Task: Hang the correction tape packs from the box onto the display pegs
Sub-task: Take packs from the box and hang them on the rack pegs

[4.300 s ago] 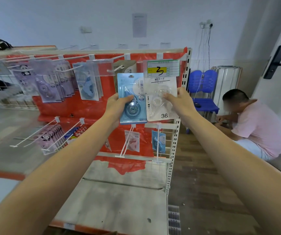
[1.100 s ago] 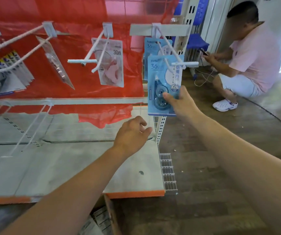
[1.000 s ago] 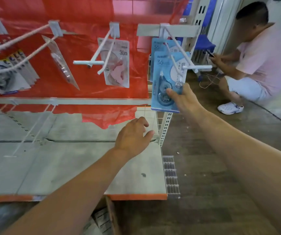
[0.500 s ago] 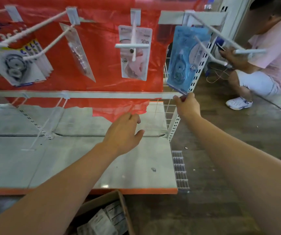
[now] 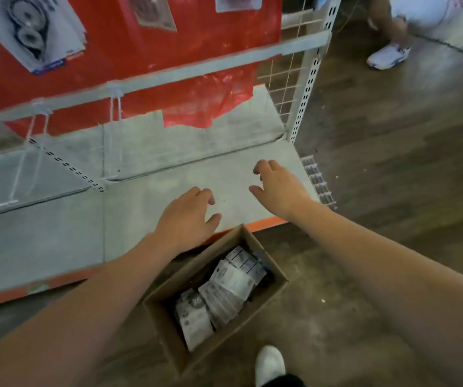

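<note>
Left arm: extended forward from the lower left, bare.
Left hand point(image 5: 187, 219): held palm down, fingers loosely curled, nothing gripped.
Right arm: stretched forward from the right edge, bare.
Right hand point(image 5: 277, 185): held palm down, fingers spread and slightly bent, nothing gripped.
Spacing: hands kept apart.

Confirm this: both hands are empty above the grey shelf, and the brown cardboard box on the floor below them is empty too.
Wrong on the box. The head view shows the brown cardboard box holding several correction tape packs. The rest stands: left hand and right hand are empty above the grey shelf.
</note>
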The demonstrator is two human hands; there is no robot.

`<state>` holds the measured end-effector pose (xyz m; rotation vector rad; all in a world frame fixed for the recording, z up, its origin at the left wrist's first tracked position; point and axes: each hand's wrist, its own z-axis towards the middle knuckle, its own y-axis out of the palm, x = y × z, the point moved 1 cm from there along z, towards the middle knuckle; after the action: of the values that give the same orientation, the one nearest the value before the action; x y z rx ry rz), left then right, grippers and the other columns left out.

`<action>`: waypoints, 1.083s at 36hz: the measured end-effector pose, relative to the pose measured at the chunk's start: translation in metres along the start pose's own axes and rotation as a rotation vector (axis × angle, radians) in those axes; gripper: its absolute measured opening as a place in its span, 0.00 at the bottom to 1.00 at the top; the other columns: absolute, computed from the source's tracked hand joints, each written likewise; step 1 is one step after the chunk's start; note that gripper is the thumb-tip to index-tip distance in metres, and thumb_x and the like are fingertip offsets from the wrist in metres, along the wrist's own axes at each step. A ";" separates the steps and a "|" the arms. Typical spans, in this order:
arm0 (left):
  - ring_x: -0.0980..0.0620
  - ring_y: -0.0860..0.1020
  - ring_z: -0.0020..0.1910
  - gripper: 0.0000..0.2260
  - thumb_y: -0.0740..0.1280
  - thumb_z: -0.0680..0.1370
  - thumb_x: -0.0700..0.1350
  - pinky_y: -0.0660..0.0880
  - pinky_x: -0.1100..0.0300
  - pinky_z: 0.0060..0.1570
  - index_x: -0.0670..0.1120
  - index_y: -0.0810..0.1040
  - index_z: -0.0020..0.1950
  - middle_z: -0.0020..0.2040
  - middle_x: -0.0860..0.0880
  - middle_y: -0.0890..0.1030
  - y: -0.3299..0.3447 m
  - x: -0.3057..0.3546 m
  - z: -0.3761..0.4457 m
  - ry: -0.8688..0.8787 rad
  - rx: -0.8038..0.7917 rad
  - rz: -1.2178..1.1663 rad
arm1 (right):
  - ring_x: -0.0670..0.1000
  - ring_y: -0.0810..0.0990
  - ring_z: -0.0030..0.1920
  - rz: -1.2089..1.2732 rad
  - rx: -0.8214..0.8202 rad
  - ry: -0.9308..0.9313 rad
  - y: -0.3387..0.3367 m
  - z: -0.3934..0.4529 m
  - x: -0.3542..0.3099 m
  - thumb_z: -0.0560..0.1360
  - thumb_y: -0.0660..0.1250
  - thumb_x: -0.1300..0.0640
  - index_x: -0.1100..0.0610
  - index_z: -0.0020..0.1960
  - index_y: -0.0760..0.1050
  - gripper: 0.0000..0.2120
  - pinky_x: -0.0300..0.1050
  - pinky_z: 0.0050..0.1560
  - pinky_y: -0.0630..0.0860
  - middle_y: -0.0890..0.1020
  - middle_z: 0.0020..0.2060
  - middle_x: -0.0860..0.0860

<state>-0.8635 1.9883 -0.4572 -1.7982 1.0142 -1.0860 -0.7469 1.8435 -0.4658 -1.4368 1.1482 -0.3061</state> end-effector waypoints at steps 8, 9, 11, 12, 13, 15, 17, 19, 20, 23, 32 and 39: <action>0.50 0.75 0.55 0.14 0.63 0.79 0.52 0.73 0.54 0.55 0.47 0.73 0.61 0.56 0.49 0.74 0.075 -0.030 -0.006 -0.011 -0.156 -0.045 | 0.61 0.74 0.59 0.021 -0.153 0.086 0.090 -0.043 0.015 0.81 0.59 0.55 0.59 0.67 0.64 0.17 0.53 0.53 0.73 0.71 0.61 0.57; 0.49 0.75 0.54 0.13 0.63 0.79 0.52 0.72 0.55 0.54 0.47 0.73 0.60 0.55 0.50 0.73 0.083 -0.033 -0.008 -0.013 -0.171 -0.043 | 0.61 0.74 0.58 0.035 -0.159 0.104 0.098 -0.046 0.016 0.81 0.59 0.54 0.59 0.66 0.64 0.17 0.54 0.52 0.74 0.71 0.61 0.58; 0.49 0.74 0.53 0.12 0.64 0.79 0.52 0.71 0.55 0.52 0.46 0.73 0.58 0.51 0.50 0.72 0.100 -0.042 -0.012 0.000 -0.208 -0.044 | 0.61 0.74 0.59 0.064 -0.173 0.153 0.113 -0.054 0.019 0.80 0.60 0.54 0.59 0.67 0.64 0.18 0.54 0.54 0.74 0.71 0.61 0.57; 0.49 0.74 0.53 0.12 0.64 0.79 0.51 0.72 0.55 0.52 0.46 0.73 0.58 0.52 0.50 0.72 0.109 -0.047 -0.014 0.017 -0.227 -0.053 | 0.61 0.74 0.60 0.079 -0.174 0.189 0.121 -0.058 0.019 0.80 0.60 0.53 0.59 0.68 0.63 0.18 0.54 0.54 0.73 0.71 0.62 0.57; 0.49 0.75 0.53 0.12 0.64 0.78 0.51 0.72 0.55 0.53 0.46 0.73 0.58 0.53 0.49 0.73 0.118 -0.053 -0.016 0.029 -0.245 -0.074 | 0.60 0.73 0.60 0.093 -0.175 0.220 0.129 -0.063 0.019 0.81 0.60 0.53 0.59 0.68 0.63 0.19 0.53 0.54 0.73 0.70 0.62 0.57; 0.50 0.75 0.54 0.13 0.65 0.78 0.50 0.73 0.55 0.55 0.45 0.74 0.59 0.55 0.49 0.75 0.135 -0.065 -0.020 0.031 -0.272 -0.123 | 0.61 0.73 0.60 0.115 -0.174 0.286 0.148 -0.072 0.015 0.81 0.59 0.54 0.59 0.69 0.63 0.19 0.53 0.54 0.72 0.70 0.62 0.57; 0.51 0.76 0.54 0.13 0.66 0.78 0.49 0.74 0.56 0.55 0.45 0.74 0.60 0.55 0.50 0.76 0.150 -0.079 -0.024 0.026 -0.299 -0.153 | 0.61 0.73 0.61 0.153 -0.164 0.355 0.169 -0.081 0.008 0.81 0.59 0.55 0.59 0.67 0.64 0.17 0.52 0.54 0.72 0.70 0.63 0.57; 0.52 0.76 0.52 0.13 0.66 0.78 0.49 0.75 0.55 0.54 0.46 0.74 0.60 0.54 0.50 0.76 0.164 -0.096 -0.029 0.037 -0.333 -0.171 | 0.60 0.74 0.61 0.184 -0.160 0.427 0.192 -0.088 -0.002 0.80 0.60 0.55 0.59 0.66 0.65 0.16 0.52 0.54 0.72 0.70 0.63 0.56; 0.51 0.77 0.50 0.12 0.66 0.78 0.49 0.76 0.54 0.53 0.46 0.74 0.60 0.53 0.49 0.77 0.171 -0.105 -0.031 0.048 -0.355 -0.177 | 0.59 0.74 0.60 0.190 -0.162 0.458 0.204 -0.092 -0.007 0.80 0.60 0.54 0.58 0.66 0.65 0.16 0.52 0.55 0.72 0.70 0.63 0.56; 0.51 0.76 0.51 0.13 0.66 0.78 0.49 0.75 0.53 0.53 0.46 0.73 0.61 0.56 0.48 0.76 0.193 -0.138 -0.036 0.125 -0.437 -0.118 | 0.57 0.74 0.61 0.224 -0.138 0.556 0.246 -0.097 -0.027 0.80 0.61 0.54 0.58 0.69 0.63 0.19 0.51 0.57 0.72 0.70 0.65 0.56; 0.50 0.75 0.55 0.11 0.64 0.79 0.49 0.74 0.54 0.54 0.47 0.73 0.59 0.57 0.48 0.76 0.269 -0.219 -0.040 0.171 -0.530 0.067 | 0.57 0.73 0.61 0.319 -0.104 0.690 0.385 -0.087 -0.057 0.81 0.60 0.54 0.58 0.68 0.63 0.18 0.51 0.58 0.72 0.70 0.65 0.56; 0.50 0.75 0.50 0.10 0.65 0.78 0.49 0.73 0.56 0.47 0.46 0.73 0.56 0.53 0.48 0.75 0.346 -0.215 0.013 0.240 -0.337 0.078 | 0.58 0.72 0.64 0.222 -0.042 0.700 0.455 -0.054 -0.001 0.80 0.62 0.55 0.58 0.70 0.62 0.21 0.52 0.61 0.73 0.70 0.67 0.57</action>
<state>-0.9981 2.0570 -0.8356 -1.8994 1.4722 -1.1556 -0.9952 1.9020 -0.8470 -1.2491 1.8701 -0.6615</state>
